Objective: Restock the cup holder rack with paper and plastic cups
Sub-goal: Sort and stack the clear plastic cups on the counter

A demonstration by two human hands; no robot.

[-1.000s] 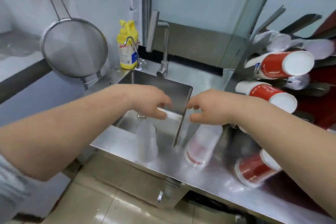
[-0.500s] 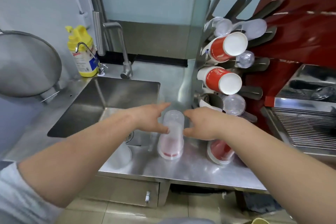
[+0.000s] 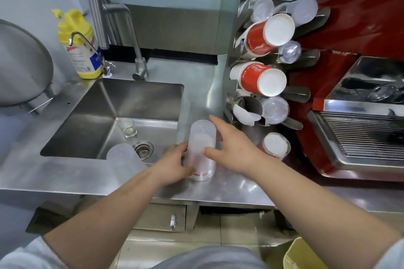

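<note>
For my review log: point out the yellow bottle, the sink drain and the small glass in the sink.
yellow bottle (image 3: 81, 50): head view, label.
sink drain (image 3: 143, 150): head view, strainer centre.
small glass (image 3: 128, 128): head view, side wall.

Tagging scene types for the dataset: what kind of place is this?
Likely a cafe or drink-shop back counter: wall-mounted cup holder rack loaded with red paper cups, a red espresso machine, and a stainless sink.

Left hand (image 3: 175, 165) fingers curled inward, right hand (image 3: 235, 148) fingers spread, forearms extended
</note>
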